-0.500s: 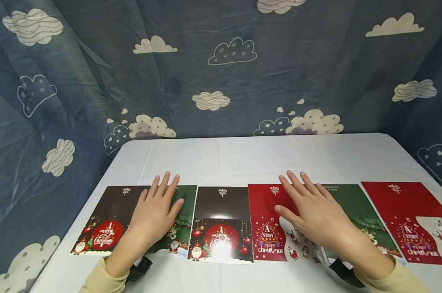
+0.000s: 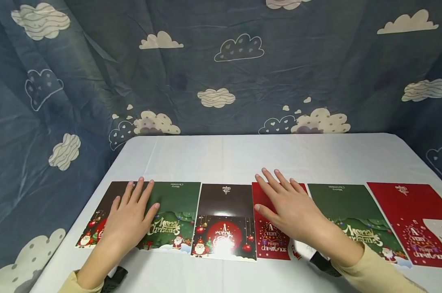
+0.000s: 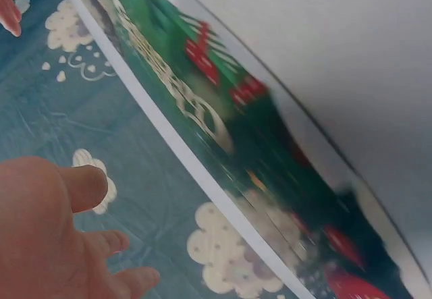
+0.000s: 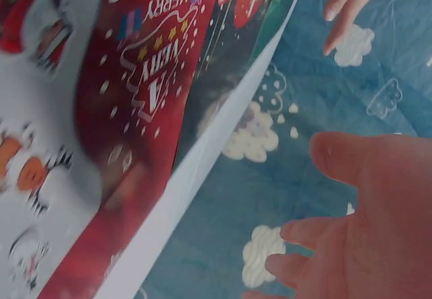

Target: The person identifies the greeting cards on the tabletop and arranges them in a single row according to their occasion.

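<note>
Several Christmas cards or folders lie in a row on the white table. My left hand (image 2: 127, 215) has its fingers spread over the dark card (image 2: 115, 194) at the far left and the edge of the green card (image 2: 178, 199) beside it. With fingers also spread, my right hand (image 2: 292, 209) is over the left red card (image 2: 263, 240), covering part of its print. Both wrist views show the left hand (image 3: 47, 238) and right hand (image 4: 391, 225) raised apart from the cards, with nothing held.
Between the hands lies another dark card (image 2: 224, 199) with a bright glare spot. To the right are a second green card (image 2: 338, 203) and a second red card (image 2: 400, 207). A blue cloud-print curtain (image 2: 191, 73) hangs behind the white table (image 2: 221, 158).
Both hands have moved left over the row, uncovering most of the left green card and more of the right-hand green card. The head view has shifted slightly; the cards stay in place.
</note>
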`<state>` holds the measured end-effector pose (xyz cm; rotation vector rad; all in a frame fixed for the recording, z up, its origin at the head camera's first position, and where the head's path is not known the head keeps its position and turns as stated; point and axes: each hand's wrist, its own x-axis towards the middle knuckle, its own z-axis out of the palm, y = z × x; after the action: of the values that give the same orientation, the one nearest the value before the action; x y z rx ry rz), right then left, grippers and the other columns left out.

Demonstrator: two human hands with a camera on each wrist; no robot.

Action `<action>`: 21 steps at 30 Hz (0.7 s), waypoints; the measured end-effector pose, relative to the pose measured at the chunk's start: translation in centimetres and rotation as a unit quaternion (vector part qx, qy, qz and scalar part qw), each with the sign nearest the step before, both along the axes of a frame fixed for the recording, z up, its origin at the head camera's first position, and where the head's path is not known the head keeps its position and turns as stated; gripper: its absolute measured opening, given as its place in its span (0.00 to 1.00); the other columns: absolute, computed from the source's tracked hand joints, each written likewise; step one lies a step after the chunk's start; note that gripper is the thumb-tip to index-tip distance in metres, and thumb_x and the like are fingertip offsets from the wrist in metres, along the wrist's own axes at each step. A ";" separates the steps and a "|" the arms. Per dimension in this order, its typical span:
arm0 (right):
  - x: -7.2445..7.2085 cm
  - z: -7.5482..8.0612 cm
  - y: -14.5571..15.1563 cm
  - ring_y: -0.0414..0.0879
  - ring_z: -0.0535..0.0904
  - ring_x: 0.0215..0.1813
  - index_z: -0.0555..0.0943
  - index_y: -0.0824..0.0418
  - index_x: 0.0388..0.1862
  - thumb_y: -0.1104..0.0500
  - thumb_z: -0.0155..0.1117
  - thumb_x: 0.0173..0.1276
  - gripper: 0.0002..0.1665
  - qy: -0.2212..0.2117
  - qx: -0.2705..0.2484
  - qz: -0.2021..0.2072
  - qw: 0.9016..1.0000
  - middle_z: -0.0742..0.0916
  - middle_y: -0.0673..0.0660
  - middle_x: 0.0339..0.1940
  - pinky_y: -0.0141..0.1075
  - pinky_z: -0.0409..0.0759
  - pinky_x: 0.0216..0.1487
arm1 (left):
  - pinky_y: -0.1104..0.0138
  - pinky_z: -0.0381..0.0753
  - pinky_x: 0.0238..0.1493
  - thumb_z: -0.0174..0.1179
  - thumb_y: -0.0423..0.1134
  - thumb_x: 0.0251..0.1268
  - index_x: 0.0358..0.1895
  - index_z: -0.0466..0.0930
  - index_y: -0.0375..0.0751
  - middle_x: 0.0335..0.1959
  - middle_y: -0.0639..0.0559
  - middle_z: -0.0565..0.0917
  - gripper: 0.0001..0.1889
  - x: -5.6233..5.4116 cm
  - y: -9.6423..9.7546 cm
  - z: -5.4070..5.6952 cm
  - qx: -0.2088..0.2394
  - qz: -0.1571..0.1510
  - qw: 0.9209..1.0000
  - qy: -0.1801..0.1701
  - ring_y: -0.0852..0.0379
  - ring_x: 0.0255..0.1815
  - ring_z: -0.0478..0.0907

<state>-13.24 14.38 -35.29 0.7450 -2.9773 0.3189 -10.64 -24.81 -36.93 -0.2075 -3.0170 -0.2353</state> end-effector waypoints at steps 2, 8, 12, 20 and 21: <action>-0.1 -0.2 -0.8 0.59 0.47 0.79 0.55 0.54 0.80 0.37 0.55 0.72 0.45 0.007 0.002 0.012 1.000 0.57 0.56 0.80 0.61 0.50 0.73 | 0.33 0.43 0.68 0.46 0.55 0.77 0.80 0.46 0.47 0.80 0.40 0.44 0.36 0.3 -0.9 0.0 -0.002 0.004 1.000 -0.001 0.38 0.79 0.35; -0.1 -0.9 -3.1 0.59 0.50 0.78 0.59 0.54 0.79 0.38 0.58 0.71 0.44 0.057 0.017 0.064 0.996 0.58 0.56 0.80 0.60 0.53 0.72 | 0.32 0.43 0.67 0.41 0.61 0.77 0.80 0.45 0.46 0.80 0.40 0.41 0.38 0.9 -3.4 0.2 -0.010 0.013 1.000 -0.015 0.36 0.78 0.34; -0.1 -1.2 -4.5 0.59 0.50 0.78 0.58 0.53 0.79 0.38 0.57 0.71 0.44 0.068 0.031 0.101 0.992 0.57 0.55 0.80 0.58 0.53 0.73 | 0.31 0.45 0.66 0.42 0.62 0.76 0.80 0.45 0.47 0.80 0.39 0.43 0.38 1.3 -4.5 0.0 -0.011 0.018 1.000 -0.009 0.36 0.78 0.34; -0.3 -1.5 -7.7 0.52 0.52 0.78 0.55 0.51 0.80 0.40 0.58 0.71 0.44 -0.003 -0.022 0.138 0.990 0.57 0.51 0.80 0.54 0.55 0.74 | 0.29 0.49 0.63 0.53 0.54 0.73 0.78 0.53 0.46 0.79 0.38 0.50 0.36 0.9 -6.1 -0.6 0.018 -0.023 0.999 0.025 0.36 0.78 0.37; -0.4 -1.5 -8.1 0.51 0.53 0.78 0.56 0.51 0.80 0.40 0.58 0.71 0.44 -0.023 -0.035 0.143 0.989 0.58 0.51 0.80 0.53 0.55 0.74 | 0.29 0.50 0.63 0.55 0.53 0.73 0.78 0.54 0.45 0.78 0.38 0.51 0.36 0.8 -6.2 -0.6 0.028 -0.028 0.999 0.027 0.36 0.78 0.39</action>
<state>-13.59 6.30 -36.83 1.1721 -2.8801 0.4559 -9.84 -31.01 -37.52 -0.2884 -2.9492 -0.3146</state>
